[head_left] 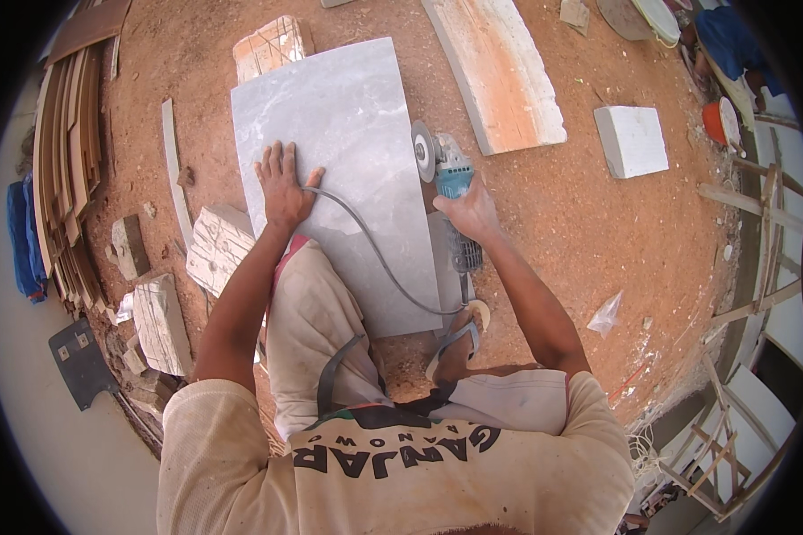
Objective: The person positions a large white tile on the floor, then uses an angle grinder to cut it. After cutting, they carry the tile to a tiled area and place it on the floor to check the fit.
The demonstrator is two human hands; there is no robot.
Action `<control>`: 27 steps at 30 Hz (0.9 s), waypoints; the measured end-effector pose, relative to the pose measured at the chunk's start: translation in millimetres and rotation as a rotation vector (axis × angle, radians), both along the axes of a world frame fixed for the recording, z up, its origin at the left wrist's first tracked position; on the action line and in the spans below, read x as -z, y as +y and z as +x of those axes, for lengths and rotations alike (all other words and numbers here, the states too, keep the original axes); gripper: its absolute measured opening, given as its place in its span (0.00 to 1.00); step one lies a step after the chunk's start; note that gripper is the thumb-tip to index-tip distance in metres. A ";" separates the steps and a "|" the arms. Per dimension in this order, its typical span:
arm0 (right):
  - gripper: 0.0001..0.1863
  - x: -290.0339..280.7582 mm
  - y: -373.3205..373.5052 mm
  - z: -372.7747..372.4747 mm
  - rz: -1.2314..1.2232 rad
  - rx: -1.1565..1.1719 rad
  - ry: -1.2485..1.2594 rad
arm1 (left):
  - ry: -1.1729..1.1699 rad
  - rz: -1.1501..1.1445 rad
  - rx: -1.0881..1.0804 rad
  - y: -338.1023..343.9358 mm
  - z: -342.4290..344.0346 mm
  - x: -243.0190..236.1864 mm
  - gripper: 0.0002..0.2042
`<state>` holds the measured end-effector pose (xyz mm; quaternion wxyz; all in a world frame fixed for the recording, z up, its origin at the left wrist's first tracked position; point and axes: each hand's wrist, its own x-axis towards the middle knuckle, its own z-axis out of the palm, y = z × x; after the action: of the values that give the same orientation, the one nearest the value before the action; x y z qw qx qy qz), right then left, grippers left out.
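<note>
View inspected: head camera, looking down at both hands
Grey slab: lies before the person in the middle of the view, face up, far end over or against a pale block, above reddish ground
Left hand: palm down on the slab's left part, fingers spread wide, gripping nothing; the dark cable passes beside the thumb, contact likely
Right hand: fingers closed around the blue body of the angle grinder
Disc: stands on edge at the slab's right side; whether it touches or spins, cannot tell
Cable: curves across the slab's face toward the rear of the grinder, slack
Set-up: judged complete; slab laid out and steadied, tool in position at the edge
Edge work: judged at an early stage or not begun; no cut line seen across the face, outline appears whole
Grey strip: shows beyond the slab's right edge, near the grinder; offcut or separate support, not determinable
Outstanding: in this assessment, most of the grinding or cutting along the right edge
</note>
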<state>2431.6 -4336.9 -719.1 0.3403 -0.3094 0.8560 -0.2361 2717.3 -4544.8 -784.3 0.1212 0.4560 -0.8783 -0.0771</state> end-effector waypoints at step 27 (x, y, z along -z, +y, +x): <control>0.48 2.0 -7.1 -4.8 0.018 -0.020 -0.015 | -0.011 0.004 -0.002 -0.6 1.6 0.1 0.39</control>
<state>2426.8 -4344.0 -721.1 0.3521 -0.3131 0.8523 -0.2271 2718.9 -4545.4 -784.3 0.1153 0.4577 -0.8783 -0.0762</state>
